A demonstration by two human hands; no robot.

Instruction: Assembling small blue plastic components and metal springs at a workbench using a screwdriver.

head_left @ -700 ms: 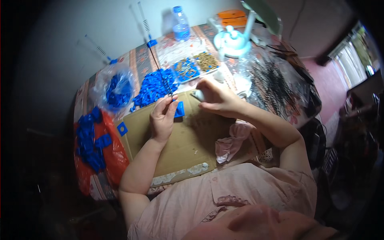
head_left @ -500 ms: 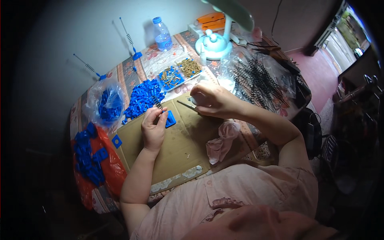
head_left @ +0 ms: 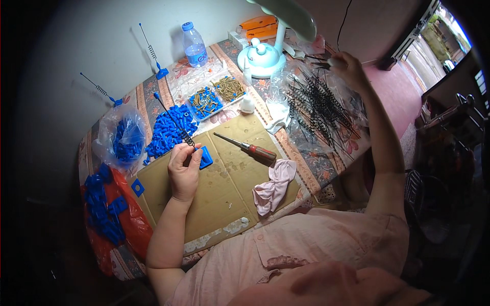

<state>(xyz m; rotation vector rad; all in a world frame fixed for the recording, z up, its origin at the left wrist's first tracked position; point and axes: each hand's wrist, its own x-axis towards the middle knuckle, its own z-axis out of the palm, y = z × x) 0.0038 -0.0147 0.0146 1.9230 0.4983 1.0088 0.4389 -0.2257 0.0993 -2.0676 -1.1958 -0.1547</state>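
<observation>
My left hand (head_left: 184, 171) grips a thin black antenna rod with a coil spring (head_left: 176, 122) standing on a blue square base (head_left: 205, 157), on the cardboard sheet (head_left: 224, 188). My right hand (head_left: 348, 67) reaches out to the far right of the table, over the pile of black spring antenna rods (head_left: 319, 109) lying on clear plastic, with its fingers closed on something small and pale. A screwdriver with a red-brown handle (head_left: 250, 148) lies alone on the cardboard.
A heap of blue plastic caps (head_left: 166, 132), a clear bag of blue parts (head_left: 122, 138), a red bag of blue bases (head_left: 104, 211), trays of brass screws (head_left: 217, 94), a water bottle (head_left: 195, 46), a lamp base (head_left: 263, 55) and a pink cloth (head_left: 273, 186) surround the cardboard.
My right hand has left the spot beside my left hand and swung out to the far right over the black rods. The screwdriver now lies on the cardboard. My left hand stays put.
</observation>
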